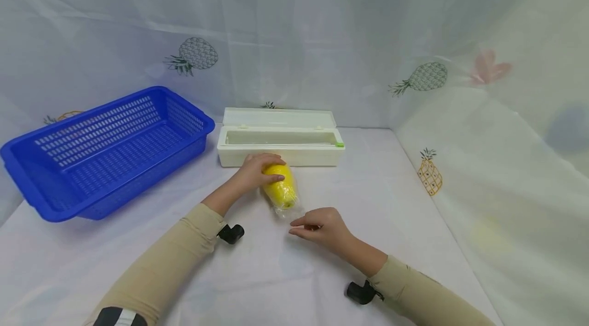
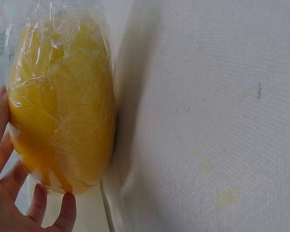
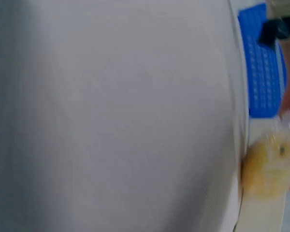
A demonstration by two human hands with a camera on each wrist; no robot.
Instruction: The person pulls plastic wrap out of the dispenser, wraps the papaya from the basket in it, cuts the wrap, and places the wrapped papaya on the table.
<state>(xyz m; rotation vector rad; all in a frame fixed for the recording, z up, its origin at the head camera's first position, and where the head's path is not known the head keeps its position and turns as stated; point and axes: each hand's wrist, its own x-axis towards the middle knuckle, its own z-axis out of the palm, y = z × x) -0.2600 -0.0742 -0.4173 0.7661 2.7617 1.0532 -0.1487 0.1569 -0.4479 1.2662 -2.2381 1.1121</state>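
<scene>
A yellow fruit (image 1: 281, 190) wrapped in clear plastic film lies on the white cloth in the head view. My left hand (image 1: 257, 172) grips it from the left and top, with the thumb and fingers curved around it. Close up in the left wrist view, the wrapped fruit (image 2: 63, 106) shows wrinkled film, loose at one end. My right hand (image 1: 324, 229) hovers just beyond the film's near end, with fingers bent toward the thumb and a small gap between them. Nothing shows in that gap. The right wrist view catches the fruit (image 3: 268, 169) at its right edge.
Behind the fruit stands a long white box (image 1: 280, 156) with its lid raised and a small green piece at its right end. A blue perforated basket (image 1: 184, 149) sits at the left. Pineapple-printed curtain (image 1: 303, 50) hangs at the back and right.
</scene>
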